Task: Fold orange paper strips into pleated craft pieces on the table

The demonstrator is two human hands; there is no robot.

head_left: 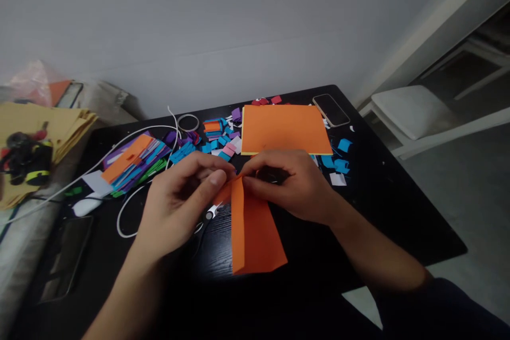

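Observation:
Between my two hands hangs a folded piece of orange paper [258, 231], its lower end spreading toward me above the black table. My left hand [181, 196] pinches its upper left part between thumb and fingers. At the top edge my right hand [285, 180] also grips it, thumb and fingertips pressed together close to the left ones. A lengthwise crease runs down the paper's left side. Partly hidden behind my left hand lies a pair of scissors [210, 215]. Just beyond my right hand are flat orange sheets [285, 127] with a yellow edge beneath.
Colored paper strips [137, 162] are stacked at left, near a white cable [119, 223] and a white mouse [86, 205]. Small blue scraps [340, 164] lie at right. One phone [330, 110] rests at the back right, another [67, 257] at the front left.

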